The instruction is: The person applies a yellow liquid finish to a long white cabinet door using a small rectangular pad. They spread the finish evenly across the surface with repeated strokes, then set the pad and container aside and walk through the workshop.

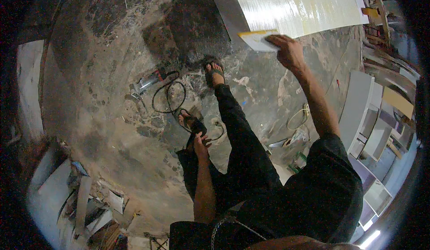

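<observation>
My right hand point(291, 55) is closed on a flat white spreader point(260, 42) with yellow residue along its far edge. The spreader hangs by the near edge of a large white panel point(291, 5), whose top has a wet, streaky, yellowish shine like glue. Whether spreader and panel touch, I cannot tell. Lower down, my left hand point(201, 146) lies at the knee of my dark trousers, its fingers somewhat apart and nothing visible in them.
On the concrete floor a power tool point(148, 82) lies with its looped black cord point(169, 98) close to my feet. To the right are a handsaw point(278, 143), a pale cord point(298, 115) and stacked cabinet boxes point(376, 138). Board offcuts point(85, 200) crowd the lower left.
</observation>
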The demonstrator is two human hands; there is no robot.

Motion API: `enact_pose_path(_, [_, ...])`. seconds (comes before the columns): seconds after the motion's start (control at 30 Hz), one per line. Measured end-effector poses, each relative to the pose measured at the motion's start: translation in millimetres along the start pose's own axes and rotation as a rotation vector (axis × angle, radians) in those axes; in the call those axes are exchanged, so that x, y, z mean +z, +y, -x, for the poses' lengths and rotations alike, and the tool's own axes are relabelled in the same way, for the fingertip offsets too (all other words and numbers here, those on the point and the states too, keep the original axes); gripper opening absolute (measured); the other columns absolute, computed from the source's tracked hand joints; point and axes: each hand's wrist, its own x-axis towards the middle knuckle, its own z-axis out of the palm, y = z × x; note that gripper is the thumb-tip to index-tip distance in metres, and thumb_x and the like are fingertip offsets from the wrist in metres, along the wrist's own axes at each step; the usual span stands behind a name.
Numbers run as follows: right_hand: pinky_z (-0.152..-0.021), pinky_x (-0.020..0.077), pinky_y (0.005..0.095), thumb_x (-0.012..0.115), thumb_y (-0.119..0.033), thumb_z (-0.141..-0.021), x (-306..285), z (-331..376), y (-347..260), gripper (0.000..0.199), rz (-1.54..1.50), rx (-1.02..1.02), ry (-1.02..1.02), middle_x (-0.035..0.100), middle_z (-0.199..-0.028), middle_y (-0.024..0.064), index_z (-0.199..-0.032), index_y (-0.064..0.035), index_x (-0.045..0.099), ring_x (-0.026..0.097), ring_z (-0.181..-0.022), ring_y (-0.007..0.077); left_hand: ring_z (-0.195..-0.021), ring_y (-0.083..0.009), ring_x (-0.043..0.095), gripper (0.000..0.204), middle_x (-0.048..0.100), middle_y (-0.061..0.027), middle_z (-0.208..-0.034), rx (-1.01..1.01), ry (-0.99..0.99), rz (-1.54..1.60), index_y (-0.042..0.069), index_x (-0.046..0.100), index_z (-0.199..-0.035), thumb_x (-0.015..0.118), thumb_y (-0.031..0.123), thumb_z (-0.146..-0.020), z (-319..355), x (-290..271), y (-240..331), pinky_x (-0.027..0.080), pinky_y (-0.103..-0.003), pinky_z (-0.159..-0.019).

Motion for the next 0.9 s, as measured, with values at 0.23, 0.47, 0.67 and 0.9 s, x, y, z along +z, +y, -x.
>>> enact_pose_path(0.23, [-0.08,0.0564,0.0387,0.054,0.01,-0.071,33.5,139.5,1.8,0.048,-0.05,0.206,-0.289,0.072,-0.108,0.0082,-0.108,-0.0155,0.072,0.07,-0.096,0.0295,-0.084,-0.0236,0.067,0.067,0.065,-0.014,-0.112,0.071,-0.086,-0.015,0.006,0.045,-0.138,0.046,0.06,-0.097,-10.3,-43.3,-23.3,0.056,-0.038,-0.068])
enact_pose_path(0.47, [-0.087,0.055,0.0386,0.054,0.009,-0.069,-44.1,66.9,1.3,0.059,-0.224,0.219,0.104,0.068,-0.118,0.0073,-0.118,-0.0195,0.067,0.066,-0.106,0.0294,-0.095,-0.0272,0.064,0.065,0.063,-0.0122,-0.116,-0.104,-0.061,-0.016,0.009,0.043,-0.139,0.047,0.058,-0.097,-12.4,-34.3,-12.5,0.055,-0.041,-0.073])
enact_pose_path(0.67, [-0.094,0.0522,0.0386,0.055,0.005,-0.071,-25.4,-44.8,24.8,0.054,-0.023,-0.029,0.32,0.066,-0.122,0.0032,-0.119,-0.0163,0.066,0.064,-0.11,0.0246,-0.084,-0.0233,0.066,0.057,0.065,-0.0127,-0.109,-0.045,0.011,0.024,0.007,0.053,-0.129,0.047,0.054,-0.098,-6.9,22.1,-16.0,0.053,-0.037,-0.07])
enact_pose_path(0.9, [-0.111,0.0363,0.0475,0.057,-0.002,-0.073,18.6,-30.3,54.8,0.06,0.037,-0.063,0.155,0.059,-0.134,0.002,-0.131,-0.0178,0.058,0.051,-0.126,0.0247,-0.085,-0.0246,0.067,0.059,0.066,-0.0114,-0.103,-0.066,0.001,0.054,0.009,0.052,-0.132,0.051,0.056,-0.096,-6.3,39.9,-39.1,0.055,-0.038,-0.07])
